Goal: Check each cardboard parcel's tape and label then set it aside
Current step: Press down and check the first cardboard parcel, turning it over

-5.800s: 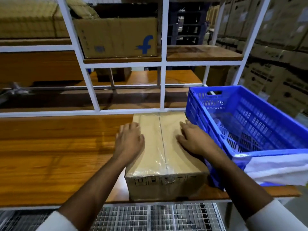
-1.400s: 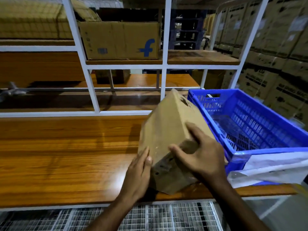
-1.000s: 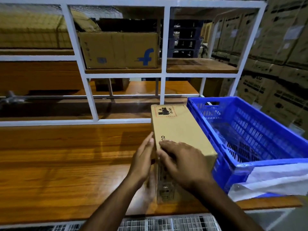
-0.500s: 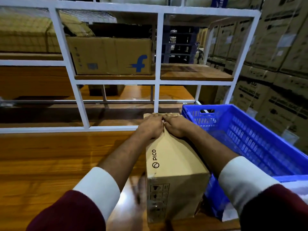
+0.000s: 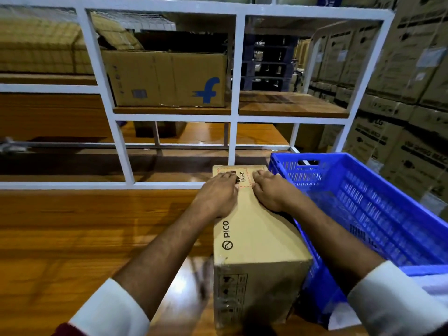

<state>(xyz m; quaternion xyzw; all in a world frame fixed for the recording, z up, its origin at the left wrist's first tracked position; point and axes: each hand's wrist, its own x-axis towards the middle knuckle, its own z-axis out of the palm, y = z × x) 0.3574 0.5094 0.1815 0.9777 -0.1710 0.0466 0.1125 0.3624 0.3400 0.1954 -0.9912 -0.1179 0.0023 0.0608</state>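
Observation:
A brown cardboard parcel (image 5: 257, 238) printed "PICO" stands on its narrow side on the wooden table (image 5: 84, 238), right beside the blue crate. A red-bordered "UN 3481" label (image 5: 243, 177) shows at the far end of its top face. My left hand (image 5: 218, 194) lies flat on the top face left of the label, and my right hand (image 5: 270, 191) lies flat just right of it, fingers pointing away from me. Handling symbols are printed on the near end of the parcel.
A blue slatted plastic crate (image 5: 363, 209) stands against the parcel's right side, white plastic at its near corner. A white metal rack (image 5: 232, 117) rises behind the table, holding a large box with a blue "f" logo (image 5: 167, 78). Stacked cartons (image 5: 400, 105) fill the right.
The parcel went from lying flat with its taped face up to standing on its side. In the last half second my hands spread apart, uncovering the label between them.

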